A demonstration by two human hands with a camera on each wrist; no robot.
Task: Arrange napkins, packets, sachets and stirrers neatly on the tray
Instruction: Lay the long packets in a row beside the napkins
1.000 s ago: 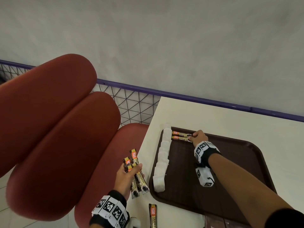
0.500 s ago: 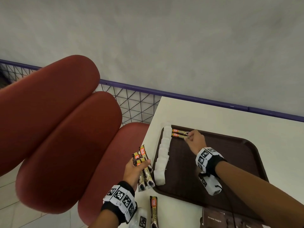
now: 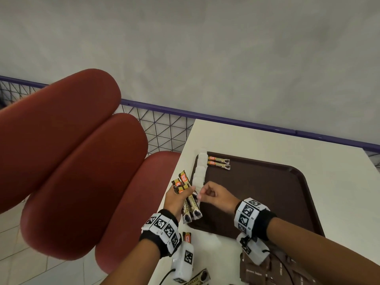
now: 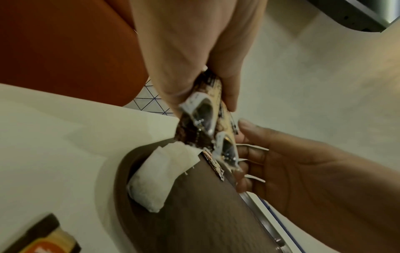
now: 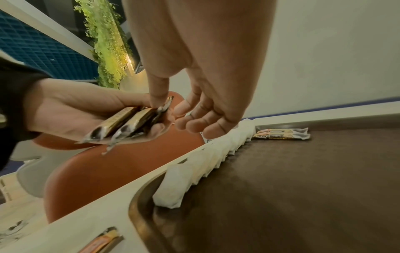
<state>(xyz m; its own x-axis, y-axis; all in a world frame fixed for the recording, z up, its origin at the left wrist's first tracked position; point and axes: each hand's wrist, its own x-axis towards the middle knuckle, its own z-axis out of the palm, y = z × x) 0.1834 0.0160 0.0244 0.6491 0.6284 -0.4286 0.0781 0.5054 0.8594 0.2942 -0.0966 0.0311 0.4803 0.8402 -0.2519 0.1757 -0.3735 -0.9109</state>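
A brown tray (image 3: 277,192) (image 4: 205,214) (image 5: 303,188) lies on the white table. A row of white sachets (image 3: 200,171) (image 4: 155,179) (image 5: 207,159) lines its left rim. Two coffee stick sachets (image 3: 219,162) (image 5: 283,133) lie side by side at its far left corner. My left hand (image 3: 176,199) (image 4: 194,51) (image 5: 65,109) grips a bundle of coffee sachets (image 3: 190,204) (image 4: 207,119) (image 5: 129,123) over the tray's left edge. My right hand (image 3: 202,194) (image 4: 281,154) (image 5: 171,106) meets the bundle, thumb and forefinger pinching one sachet's edge.
One loose coffee sachet (image 3: 187,237) (image 5: 101,239) lies on the table near the tray's front left corner, another (image 3: 197,278) by the front edge. Brown packets (image 3: 277,270) sit at the bottom right. Red padded chairs (image 3: 82,161) stand left; a purple rail with mesh (image 3: 164,128) runs behind.
My right hand left the two sachets at the tray's far corner and came back to the bundle. My left hand brought the bundle rightward to the tray's edge.
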